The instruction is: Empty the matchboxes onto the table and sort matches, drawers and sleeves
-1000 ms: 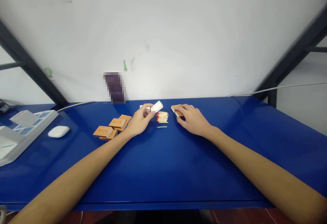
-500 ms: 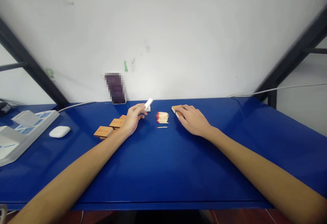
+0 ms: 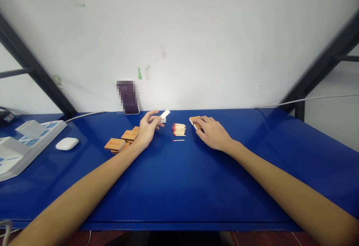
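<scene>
Both hands (image 3: 146, 128) (image 3: 214, 132) curled, well apart

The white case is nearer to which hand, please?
Left. The left hand is right of the white case, just beyond the orange matchboxes; the right hand is farther right, past the matches.

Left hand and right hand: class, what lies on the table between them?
The head view shows a match pile, with a single match nearer the wearer, between the left hand and right hand. A partly hidden white thing lies by the left hand.
</scene>
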`<control>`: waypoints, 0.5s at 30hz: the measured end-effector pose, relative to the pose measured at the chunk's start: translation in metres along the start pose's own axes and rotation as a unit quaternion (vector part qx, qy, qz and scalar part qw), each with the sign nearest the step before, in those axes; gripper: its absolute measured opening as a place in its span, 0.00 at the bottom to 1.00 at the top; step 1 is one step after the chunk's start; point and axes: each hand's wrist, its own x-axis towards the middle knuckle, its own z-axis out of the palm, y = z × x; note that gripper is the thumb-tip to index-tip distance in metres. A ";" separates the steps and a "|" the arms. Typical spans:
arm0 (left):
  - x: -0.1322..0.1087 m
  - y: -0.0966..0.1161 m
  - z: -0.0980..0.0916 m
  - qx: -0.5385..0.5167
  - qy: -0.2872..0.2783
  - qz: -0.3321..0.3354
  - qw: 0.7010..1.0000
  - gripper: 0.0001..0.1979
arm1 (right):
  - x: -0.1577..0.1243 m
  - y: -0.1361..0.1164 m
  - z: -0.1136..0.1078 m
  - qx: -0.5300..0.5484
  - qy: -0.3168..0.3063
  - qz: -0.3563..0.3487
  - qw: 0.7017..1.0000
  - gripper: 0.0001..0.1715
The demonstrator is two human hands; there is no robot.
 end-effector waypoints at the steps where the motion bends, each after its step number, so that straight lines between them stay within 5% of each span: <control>1: 0.000 0.000 0.000 0.012 0.000 0.006 1.000 0.19 | 0.000 0.000 0.000 -0.001 0.001 -0.001 1.000 0.22; 4: -0.004 0.003 0.001 0.089 0.001 0.063 0.994 0.11 | 0.000 -0.001 0.001 -0.003 0.007 0.000 1.000 0.20; 8: -0.013 0.009 0.003 0.248 0.029 0.138 0.958 0.17 | 0.000 -0.003 0.002 -0.003 0.018 0.009 1.000 0.19; 15: -0.013 0.012 0.007 0.345 0.048 0.114 0.930 0.18 | -0.001 -0.006 0.001 0.043 0.067 -0.009 0.997 0.19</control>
